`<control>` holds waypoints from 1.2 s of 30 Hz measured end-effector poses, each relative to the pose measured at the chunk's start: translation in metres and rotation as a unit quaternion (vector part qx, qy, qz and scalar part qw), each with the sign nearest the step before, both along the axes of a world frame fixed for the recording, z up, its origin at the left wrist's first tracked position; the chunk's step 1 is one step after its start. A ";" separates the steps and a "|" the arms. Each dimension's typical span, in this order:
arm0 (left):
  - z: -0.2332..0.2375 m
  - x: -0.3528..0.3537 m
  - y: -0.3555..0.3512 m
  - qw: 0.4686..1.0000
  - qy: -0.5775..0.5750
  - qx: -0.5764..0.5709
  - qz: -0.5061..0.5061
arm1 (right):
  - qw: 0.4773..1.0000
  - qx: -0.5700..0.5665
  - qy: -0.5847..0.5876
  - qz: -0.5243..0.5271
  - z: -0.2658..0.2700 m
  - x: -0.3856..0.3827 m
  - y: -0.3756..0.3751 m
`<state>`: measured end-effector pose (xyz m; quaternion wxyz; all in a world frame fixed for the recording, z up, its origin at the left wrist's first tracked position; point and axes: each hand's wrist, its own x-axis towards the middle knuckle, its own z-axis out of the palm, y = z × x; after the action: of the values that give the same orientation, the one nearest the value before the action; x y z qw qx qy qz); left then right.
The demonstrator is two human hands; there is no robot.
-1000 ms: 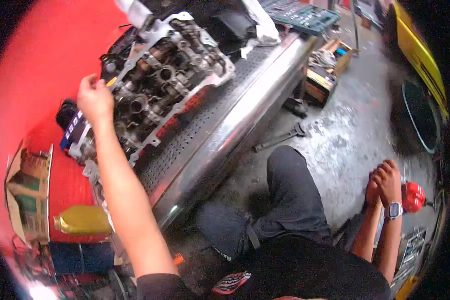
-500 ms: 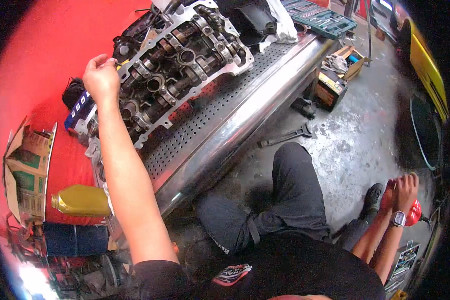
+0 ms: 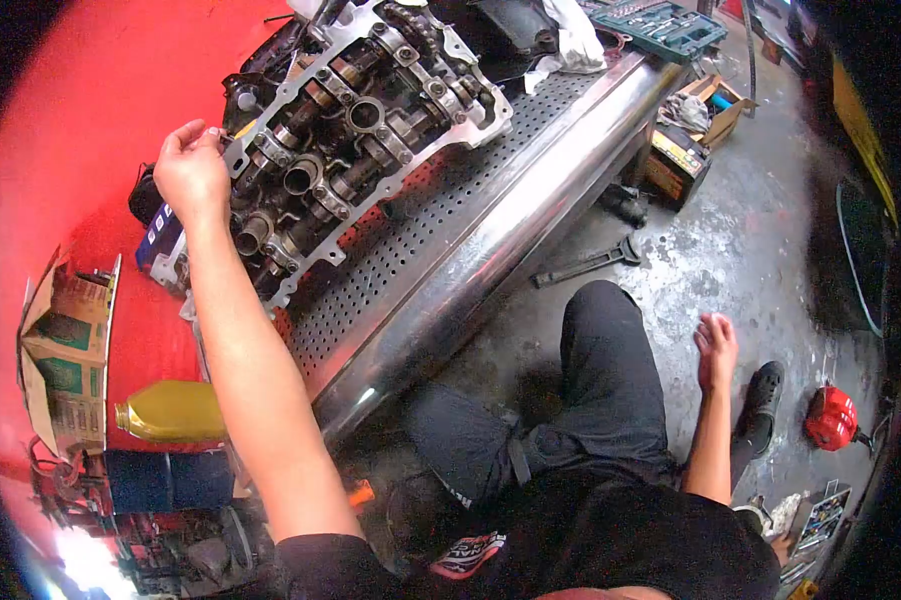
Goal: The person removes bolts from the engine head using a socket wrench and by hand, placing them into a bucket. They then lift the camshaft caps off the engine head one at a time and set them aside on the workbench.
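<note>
My left hand (image 3: 192, 175) is raised at the upper left end of a cylinder head (image 3: 350, 130) with exposed camshafts. Its fingers are pinched together; whatever small thing may be between them is not clear. The cylinder head lies tilted on a perforated metal bench top (image 3: 400, 225). My right hand (image 3: 716, 350) hangs over the floor, right of my bent knee, fingers loosely apart and nothing visible in them. Part of another person's hand (image 3: 782, 548) shows at the lower right.
A yellow oil bottle (image 3: 173, 411) and an opened carton (image 3: 65, 350) are at the left. Floor items include a dark wrench-like tool (image 3: 588, 264), a battery (image 3: 676, 160) and a red round object (image 3: 830, 418). A socket set (image 3: 660, 30) sits at the bench's far end.
My right hand has moved up and left, away from the other person's watch-wearing arm, which has drawn back. The red object shows more fully. My left hand stays near the cylinder head.
</note>
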<state>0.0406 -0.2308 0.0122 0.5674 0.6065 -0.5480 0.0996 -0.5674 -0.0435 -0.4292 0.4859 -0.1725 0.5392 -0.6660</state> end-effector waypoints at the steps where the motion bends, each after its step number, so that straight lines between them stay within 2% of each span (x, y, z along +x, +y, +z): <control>1: 0.001 -0.004 0.002 1.000 -0.002 0.001 0.001 | 0.999 0.015 0.025 0.019 0.001 0.018 -0.014; 6: 0.003 -0.008 0.004 1.000 0.003 0.011 0.008 | 0.980 -0.052 0.166 0.092 0.035 0.076 -0.069; 13: 0.001 -0.008 0.004 1.000 -0.005 0.004 0.007 | 0.926 -0.166 0.300 0.156 0.123 0.153 -0.111; 14: 0.001 -0.008 0.005 1.000 -0.009 0.005 0.010 | 0.902 -0.176 0.364 0.149 0.146 0.166 -0.114; 15: 0.001 -0.010 0.005 1.000 -0.012 0.008 0.014 | 0.866 -0.236 0.423 0.127 0.163 0.178 -0.122; 16: 0.001 -0.013 0.007 1.000 -0.016 0.012 0.019 | 0.858 -0.271 0.418 0.123 0.184 0.192 -0.126; 17: 0.001 -0.014 0.008 0.999 -0.019 0.014 0.024 | 0.828 -0.327 0.443 0.103 0.202 0.204 -0.134; 20: 0.000 -0.012 0.008 0.998 -0.055 0.010 0.041 | 0.788 -0.396 0.470 0.043 0.255 0.245 -0.157; 21: 0.001 -0.012 0.008 0.997 -0.059 0.008 0.045 | 0.753 -0.443 0.486 0.002 0.265 0.257 -0.171; 23: -0.001 -0.009 0.006 0.996 -0.067 0.003 0.054 | 0.740 -0.450 0.499 -0.024 0.289 0.279 -0.188; 28: 0.001 -0.011 0.008 0.992 -0.089 0.034 0.088 | 0.696 -0.450 0.549 -0.107 0.312 0.306 -0.211; 31: 0.000 -0.014 0.010 0.992 -0.096 0.016 0.074 | 0.684 -0.454 0.560 -0.110 0.313 0.309 -0.215; 36: 0.001 -0.018 0.014 0.989 -0.104 0.022 0.103 | 0.626 -0.492 0.593 -0.122 0.307 0.305 -0.229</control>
<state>0.0223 -0.2166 0.0136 0.4804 0.6585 -0.5407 0.2079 -0.2619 -0.2729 -0.1223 -0.1813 -0.6760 0.3189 -0.6391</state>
